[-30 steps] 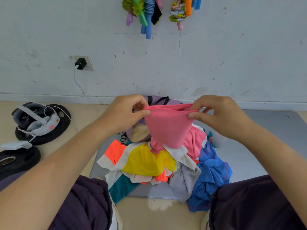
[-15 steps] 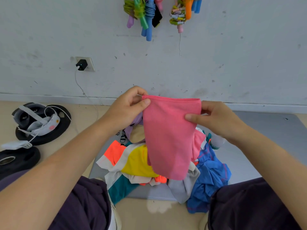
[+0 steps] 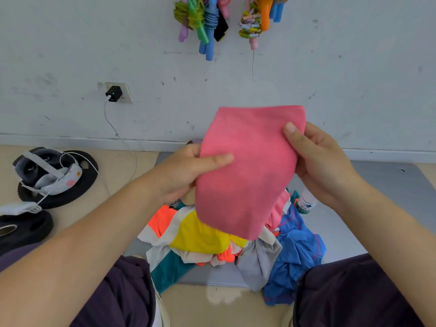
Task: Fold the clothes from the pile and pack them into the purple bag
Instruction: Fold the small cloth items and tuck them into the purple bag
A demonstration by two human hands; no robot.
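A pink cloth point(image 3: 245, 166) hangs upright in the air above the clothes pile point(image 3: 212, 241). My left hand point(image 3: 188, 173) grips its left edge, thumb across the front. My right hand point(image 3: 320, 159) pinches the upper right edge, thumb on the front. The pile lies on a grey mat point(image 3: 382, 208) between my knees, with yellow, orange, teal, grey and blue garments showing. Only a sliver of the purple bag point(image 3: 195, 142) shows behind the cloth.
A small white bottle point(image 3: 306, 202) lies on the mat right of the pile. Black weight plates point(image 3: 59, 180) with a headset and cable sit on the floor at left. Skipping ropes point(image 3: 203, 22) hang on the wall. My dark-trousered knees point(image 3: 354, 293) frame the pile.
The pink cloth has been lifted clear of the pile and raised higher. My left hand has slid down its left edge; my right hand has risen with the top right edge.
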